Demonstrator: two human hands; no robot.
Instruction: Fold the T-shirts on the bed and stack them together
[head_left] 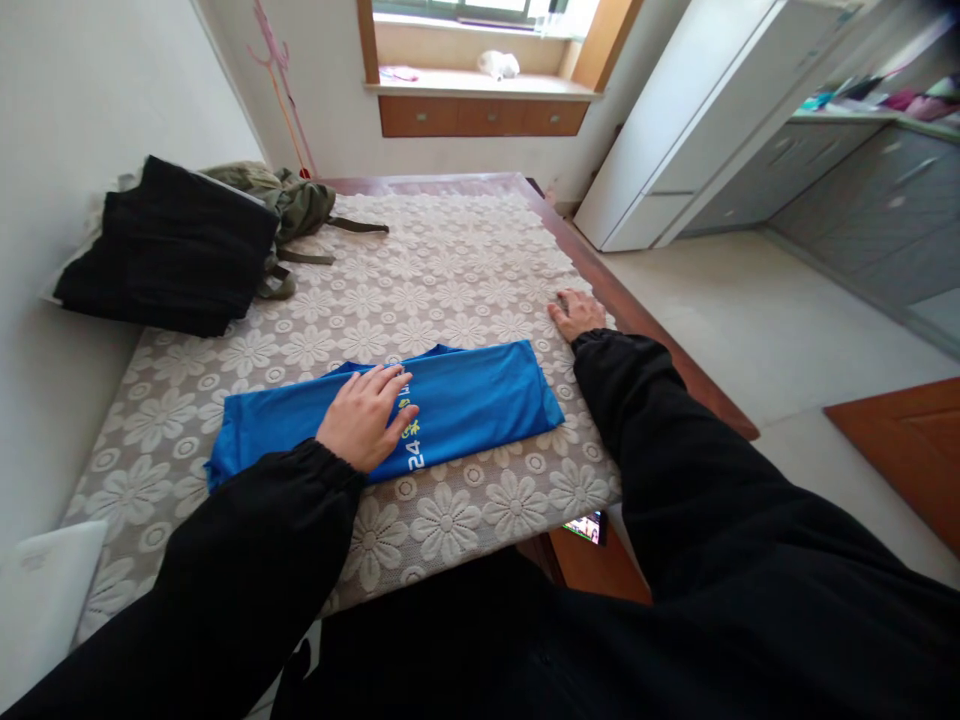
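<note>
Head view: your left hand [365,417] on the shirt [457,398] and right hand [577,315] on the cloth [450,265] lie open, apart; soft, probably light, the shirt suits holding by both ends.

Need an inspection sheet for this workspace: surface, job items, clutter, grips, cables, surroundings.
Surface: wooden table under floral lace tablecloth
Job items: blue printed shirt, folded into a strip
Clutter: black folded cloth and olive backpack, far left; lit screen below near edge
Grips: left grip, open, resting on shirt; right grip, open, on tablecloth near right edge
Cables: nothing seen
Surroundings: pink stand, window, white refrigerator, gray cabinets
</note>
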